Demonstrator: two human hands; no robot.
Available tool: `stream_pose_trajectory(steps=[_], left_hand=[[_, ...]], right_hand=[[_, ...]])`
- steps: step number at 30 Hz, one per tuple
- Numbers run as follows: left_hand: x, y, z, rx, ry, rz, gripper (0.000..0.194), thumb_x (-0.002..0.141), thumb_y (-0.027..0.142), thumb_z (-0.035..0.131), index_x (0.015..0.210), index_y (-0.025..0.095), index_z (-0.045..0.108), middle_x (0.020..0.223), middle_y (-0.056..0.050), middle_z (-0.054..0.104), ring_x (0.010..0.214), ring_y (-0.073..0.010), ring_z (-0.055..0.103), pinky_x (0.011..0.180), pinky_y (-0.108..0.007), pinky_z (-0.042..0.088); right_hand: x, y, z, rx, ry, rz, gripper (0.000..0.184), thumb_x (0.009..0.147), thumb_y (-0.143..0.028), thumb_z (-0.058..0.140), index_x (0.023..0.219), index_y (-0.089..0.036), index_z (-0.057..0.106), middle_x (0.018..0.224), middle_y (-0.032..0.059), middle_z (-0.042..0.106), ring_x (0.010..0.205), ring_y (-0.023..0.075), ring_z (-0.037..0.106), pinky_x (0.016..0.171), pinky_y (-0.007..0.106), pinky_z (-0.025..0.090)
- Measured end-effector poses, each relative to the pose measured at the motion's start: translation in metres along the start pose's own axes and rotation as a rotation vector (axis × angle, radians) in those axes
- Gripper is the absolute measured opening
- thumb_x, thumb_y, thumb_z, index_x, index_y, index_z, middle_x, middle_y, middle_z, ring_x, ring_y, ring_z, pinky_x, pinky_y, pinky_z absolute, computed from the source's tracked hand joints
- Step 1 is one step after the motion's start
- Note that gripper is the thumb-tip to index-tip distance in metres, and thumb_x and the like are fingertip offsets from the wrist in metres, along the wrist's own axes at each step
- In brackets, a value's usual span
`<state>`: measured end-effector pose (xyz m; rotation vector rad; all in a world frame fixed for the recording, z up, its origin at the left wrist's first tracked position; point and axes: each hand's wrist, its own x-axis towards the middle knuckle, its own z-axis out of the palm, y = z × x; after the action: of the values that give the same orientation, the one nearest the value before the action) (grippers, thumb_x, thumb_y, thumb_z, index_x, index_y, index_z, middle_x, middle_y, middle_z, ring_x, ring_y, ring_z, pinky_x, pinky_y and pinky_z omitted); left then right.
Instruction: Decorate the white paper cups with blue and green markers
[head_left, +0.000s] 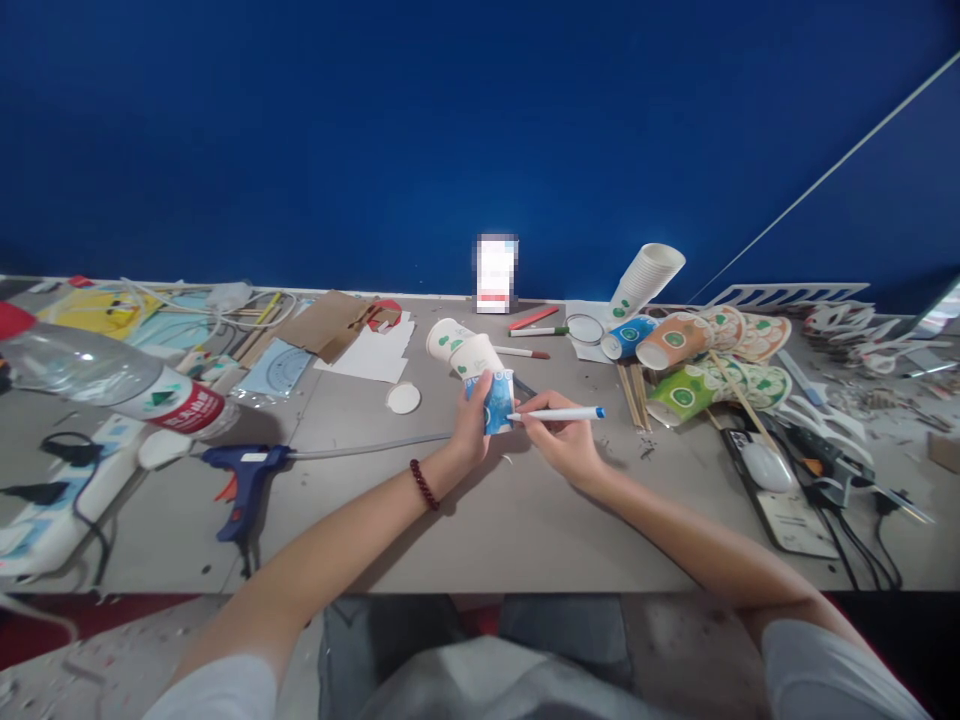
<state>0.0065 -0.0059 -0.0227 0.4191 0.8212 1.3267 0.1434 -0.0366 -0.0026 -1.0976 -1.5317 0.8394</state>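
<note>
My left hand (472,420) is closed around a blue patterned paper cup (499,400), holding it tilted above the table. Between the fingers of my right hand (559,435) is a white marker pen (566,413) with a blue end; its tip is at the cup's side, though whether it touches I cannot tell. Just behind the cup are two white paper cups with green prints, one nearer (474,352) and one farther (444,338). A white paper disc (404,398) lies left of my left hand.
Left are a blue glue gun (251,475) with a long glue stick, a plastic bottle (127,385) and a power strip (75,490). Right lie a stack of white cups (649,278), coloured cups (679,340), wooden sticks (634,395) and a phone (780,500). A blurred upright screen (496,272) stands behind.
</note>
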Motion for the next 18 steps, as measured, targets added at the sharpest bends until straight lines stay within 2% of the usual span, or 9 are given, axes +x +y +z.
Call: stream_pose_trajectory(steps=[4,9,13,18], left_hand=[[-0.0011,0.0004,0.0019,0.052,0.023,0.015,0.057,0.067,0.062,0.086,0.095,0.018,0.062,0.075,-0.001,0.067,0.067,-0.0192,0.068,0.069,-0.033,0.052],[-0.0017,-0.0005,0.0013,0.048,0.028,0.018,0.058,0.066,0.062,0.087,0.098,0.020,0.062,0.077,0.000,0.068,0.067,-0.0190,0.069,0.070,-0.034,0.053],[-0.0012,-0.0007,0.0005,0.059,0.016,0.005,0.058,0.068,0.062,0.086,0.099,0.020,0.062,0.077,-0.001,0.069,0.066,-0.0193,0.069,0.069,-0.034,0.053],[-0.0014,0.0006,0.0013,0.062,0.009,0.012,0.057,0.067,0.063,0.086,0.096,0.019,0.063,0.076,-0.001,0.068,0.066,-0.0180,0.068,0.069,-0.033,0.054]], right_hand=[[-0.0004,-0.0002,0.0006,-0.018,-0.023,-0.018,0.004,0.080,-0.024,0.068,0.077,-0.022,0.070,0.075,0.0040,0.076,0.067,0.0190,0.070,0.060,0.029,0.055],[0.0006,-0.0007,-0.0004,-0.077,0.008,-0.091,0.007,0.078,-0.022,0.066,0.072,-0.022,0.068,0.067,0.0013,0.071,0.061,0.0172,0.065,0.059,0.029,0.052],[0.0009,-0.0002,-0.0012,-0.060,0.010,-0.060,0.008,0.080,-0.023,0.065,0.072,-0.023,0.066,0.066,0.0004,0.068,0.060,0.0165,0.064,0.057,0.028,0.052],[0.0002,-0.0001,0.0002,-0.040,-0.013,-0.041,0.005,0.080,-0.022,0.065,0.077,-0.022,0.070,0.074,0.0032,0.075,0.063,0.0174,0.067,0.057,0.028,0.052]])
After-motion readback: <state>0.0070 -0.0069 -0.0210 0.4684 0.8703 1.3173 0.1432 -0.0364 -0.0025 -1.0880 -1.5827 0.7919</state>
